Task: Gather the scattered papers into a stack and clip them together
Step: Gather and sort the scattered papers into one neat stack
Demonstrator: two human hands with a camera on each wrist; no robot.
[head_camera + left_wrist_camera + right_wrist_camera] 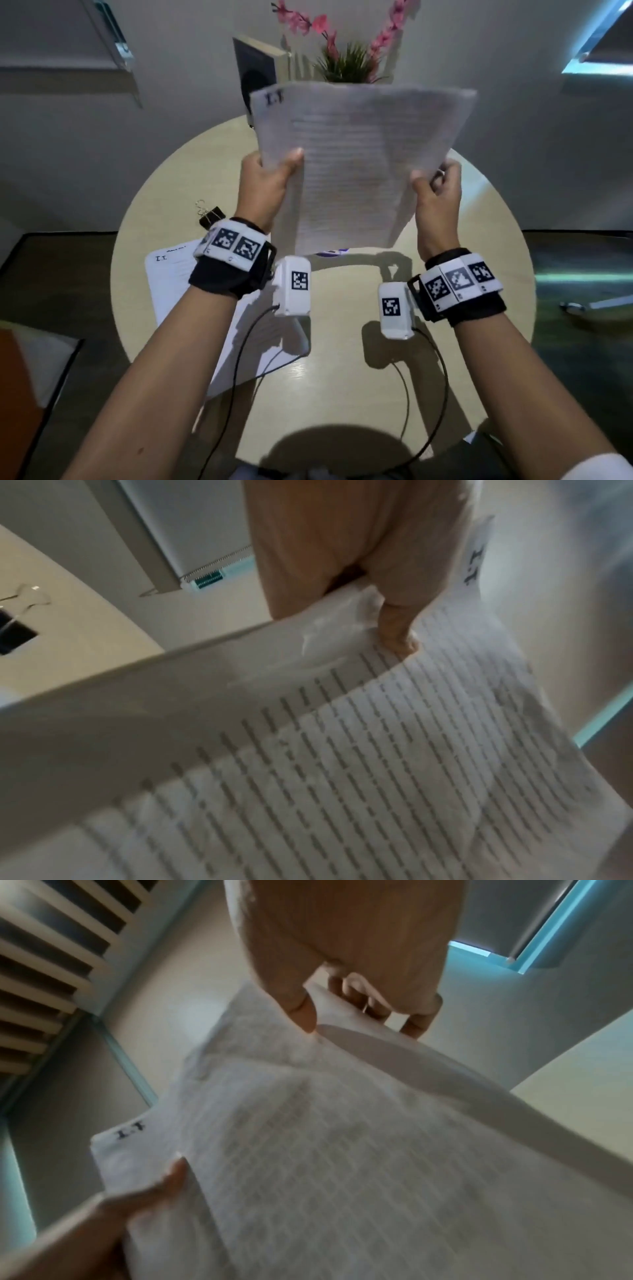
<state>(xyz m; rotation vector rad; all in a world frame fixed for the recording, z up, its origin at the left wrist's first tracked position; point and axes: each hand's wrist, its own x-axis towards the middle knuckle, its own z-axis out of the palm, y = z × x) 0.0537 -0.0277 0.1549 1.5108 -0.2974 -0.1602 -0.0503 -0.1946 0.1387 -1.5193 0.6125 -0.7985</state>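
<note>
Gathering roughly half done: my left hand and right hand each pinch a side of the held papers above the tabletop, one sheet still lies there, binder clip untouched.

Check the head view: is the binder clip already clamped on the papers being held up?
No: the binder clip lies on the table beside the left hand's wrist, apart from the raised papers that both hands hold.
</note>
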